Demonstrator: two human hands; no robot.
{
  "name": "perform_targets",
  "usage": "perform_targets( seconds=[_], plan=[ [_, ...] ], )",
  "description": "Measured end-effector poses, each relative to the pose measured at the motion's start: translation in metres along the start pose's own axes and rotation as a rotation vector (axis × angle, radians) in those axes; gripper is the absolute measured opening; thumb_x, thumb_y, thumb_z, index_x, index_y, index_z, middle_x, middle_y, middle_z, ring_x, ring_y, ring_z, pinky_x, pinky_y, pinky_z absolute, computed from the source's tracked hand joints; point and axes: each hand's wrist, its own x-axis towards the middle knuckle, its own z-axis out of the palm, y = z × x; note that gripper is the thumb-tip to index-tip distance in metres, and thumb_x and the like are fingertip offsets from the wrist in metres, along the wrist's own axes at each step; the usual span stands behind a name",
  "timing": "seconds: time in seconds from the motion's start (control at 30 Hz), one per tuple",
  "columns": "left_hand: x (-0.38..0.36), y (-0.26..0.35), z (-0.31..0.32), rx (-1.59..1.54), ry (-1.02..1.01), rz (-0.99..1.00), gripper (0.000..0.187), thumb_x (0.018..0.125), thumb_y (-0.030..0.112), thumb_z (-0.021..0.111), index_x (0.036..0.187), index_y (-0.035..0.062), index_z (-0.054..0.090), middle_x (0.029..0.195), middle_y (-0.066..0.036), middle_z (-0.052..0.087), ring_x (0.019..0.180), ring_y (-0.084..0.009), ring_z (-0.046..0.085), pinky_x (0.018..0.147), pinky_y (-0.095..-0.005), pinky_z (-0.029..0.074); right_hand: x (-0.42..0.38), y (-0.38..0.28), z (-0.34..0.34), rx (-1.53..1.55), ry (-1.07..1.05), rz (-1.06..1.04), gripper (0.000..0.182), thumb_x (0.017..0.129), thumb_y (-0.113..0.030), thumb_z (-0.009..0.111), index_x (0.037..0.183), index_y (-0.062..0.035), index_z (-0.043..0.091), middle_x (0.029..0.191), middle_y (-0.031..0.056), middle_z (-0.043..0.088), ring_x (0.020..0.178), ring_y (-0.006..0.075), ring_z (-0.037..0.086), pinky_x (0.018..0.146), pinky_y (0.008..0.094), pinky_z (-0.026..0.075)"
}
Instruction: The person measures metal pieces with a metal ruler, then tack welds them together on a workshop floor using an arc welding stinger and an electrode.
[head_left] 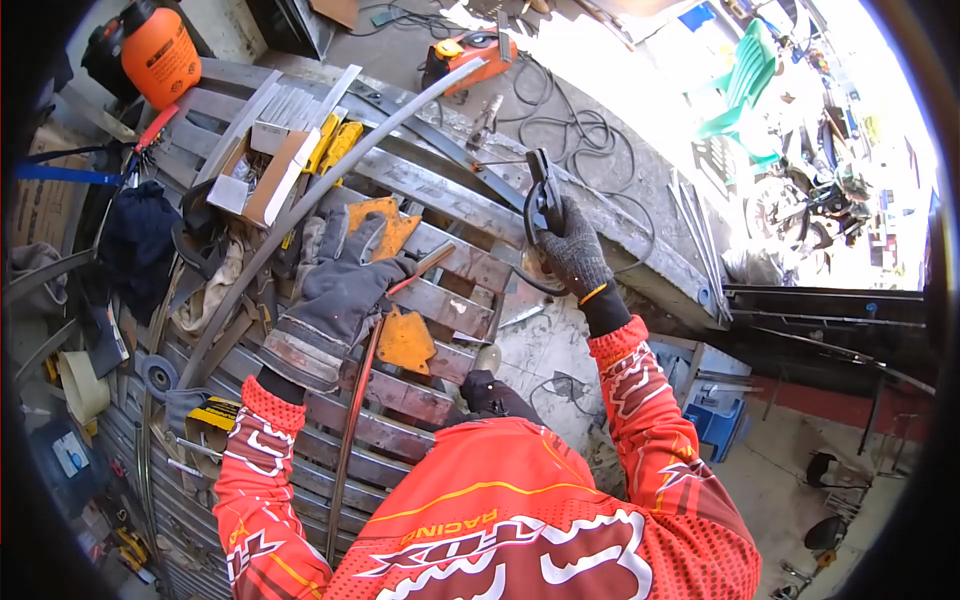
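Note:
My left hand (335, 300), in a thick grey work glove, lies over the slatted metal bench (385, 435). Its fingers are spread, with the thumb beside a thin reddish rod (362, 375). Orange metal plates (405, 340) rest on the slats near it. My right hand (577, 250), in a dark knit glove, is wrapped round a black welding electrode holder (543, 190) above the bench's right edge. A thin rod sticks out of the holder toward the left. The holder's cable hangs down beside that hand.
A long curved grey bar (290, 215) crosses the bench beside an open carton (265, 175) and yellow packs (333, 145). An orange welding machine (470, 60) and looped cables (590, 140) lie on the floor ahead. An orange tank (160, 55) stands at upper left.

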Motion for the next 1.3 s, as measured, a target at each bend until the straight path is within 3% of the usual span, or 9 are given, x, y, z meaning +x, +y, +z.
perform_targets(
  seconds=[0.43, 0.7, 0.77, 0.83, 0.97, 1.03, 1.13, 1.17, 1.3],
  plan=[
    [0.002, 0.019, -0.016, 0.228, -0.005, 0.015, 0.050, 0.093, 0.013, 0.074, 0.142, 0.0179, 0.068, 0.134, -0.013, 0.071, 0.139, -0.0281, 0.057, 0.113, -0.0410, 0.048, 0.005, -0.031, 0.009, 0.145, -0.028, 0.225, 0.051, 0.090, -0.016, 0.068, 0.138, -0.0053, 0.056, 0.104, 0.0303, 0.072, 0.097, 0.0490, 0.072, 0.085, 0.0551, 0.056],
    [0.010, 0.042, -0.029, 0.346, 0.017, 0.004, 0.053, 0.090, 0.012, 0.075, 0.142, 0.0210, 0.068, 0.145, -0.014, 0.065, 0.153, -0.0314, 0.045, 0.126, -0.0439, 0.033, 0.004, -0.008, 0.010, -0.492, 0.145, -0.353, 0.045, 0.095, -0.013, 0.065, 0.139, -0.0074, 0.058, 0.119, 0.0228, 0.072, 0.103, 0.0399, 0.074, 0.087, 0.0503, 0.058],
    [0.006, 0.026, -0.019, 0.356, -0.044, -0.023, 0.052, 0.090, 0.011, 0.074, 0.141, 0.0215, 0.069, 0.147, -0.014, 0.064, 0.154, -0.0320, 0.043, 0.129, -0.0448, 0.030, 0.014, 0.029, 0.021, 0.151, 0.023, -0.225, 0.042, 0.098, -0.012, 0.064, 0.140, -0.0079, 0.057, 0.112, 0.0171, 0.072, 0.086, 0.0315, 0.074, 0.075, 0.0490, 0.061],
    [-0.011, -0.035, 0.023, -0.603, -0.099, -0.250, 0.049, 0.092, 0.008, 0.070, 0.141, 0.0168, 0.068, 0.147, -0.012, 0.064, 0.153, -0.0306, 0.044, 0.131, -0.0441, 0.025, -0.006, -0.024, 0.000, 0.329, -0.114, 0.209, 0.039, 0.101, -0.011, 0.062, 0.139, -0.0114, 0.056, 0.095, 0.0062, 0.066, 0.069, 0.0226, 0.066, 0.063, 0.0438, 0.061],
    [-0.004, -0.007, 0.002, 0.016, -0.091, -0.060, 0.037, 0.100, 0.004, 0.063, 0.136, 0.0034, 0.069, 0.133, -0.007, 0.073, 0.116, -0.0131, 0.070, 0.096, -0.0263, 0.057, -0.011, -0.010, -0.008, 0.989, -0.191, 0.482, 0.033, 0.095, -0.003, 0.063, 0.126, -0.0127, 0.059, 0.084, 0.0020, 0.059, 0.056, 0.0145, 0.057, 0.051, 0.0368, 0.055],
    [0.009, 0.034, -0.031, -0.080, -0.181, -0.112, 0.031, 0.105, 0.006, 0.065, 0.135, 0.0015, 0.069, 0.128, -0.006, 0.074, 0.112, -0.0102, 0.070, 0.089, -0.0251, 0.058, -0.008, -0.004, -0.005, 0.488, -0.062, 0.354, 0.034, 0.095, -0.004, 0.066, 0.127, -0.0102, 0.057, 0.092, -0.0004, 0.058, 0.072, 0.0170, 0.061, 0.056, 0.0401, 0.059],
    [0.029, 0.072, -0.012, -0.677, 0.405, -0.667, 0.043, 0.088, 0.000, 0.075, 0.131, 0.0034, 0.071, 0.131, -0.012, 0.073, 0.112, -0.0187, 0.074, 0.091, -0.0277, 0.060, -0.012, 0.005, -0.003, -0.060, 0.135, -0.090, 0.036, 0.096, -0.015, 0.071, 0.128, -0.0058, 0.057, 0.100, 0.0189, 0.072, 0.084, 0.0379, 0.072, 0.075, 0.0483, 0.056],
    [-0.003, -0.003, -0.005, -0.153, -0.149, -0.143, 0.049, 0.084, 0.001, 0.076, 0.132, 0.0080, 0.072, 0.137, -0.013, 0.071, 0.125, -0.0219, 0.070, 0.099, -0.0315, 0.057, -0.015, -0.001, -0.005, -0.196, 0.157, -0.154, 0.038, 0.095, -0.017, 0.073, 0.127, -0.0057, 0.056, 0.099, 0.0216, 0.073, 0.085, 0.0421, 0.073, 0.076, 0.0509, 0.055],
    [0.004, 0.018, -0.018, 0.207, -0.056, -0.007, 0.046, 0.092, 0.005, 0.068, 0.138, 0.0114, 0.068, 0.125, -0.009, 0.073, 0.111, -0.0214, 0.068, 0.092, -0.0336, 0.055, -0.008, -0.018, 0.001, 0.277, 0.009, 0.053, 0.039, 0.092, -0.013, 0.071, 0.127, -0.0055, 0.056, 0.086, 0.0096, 0.067, 0.064, 0.0242, 0.068, 0.058, 0.0409, 0.056]
  ],
)
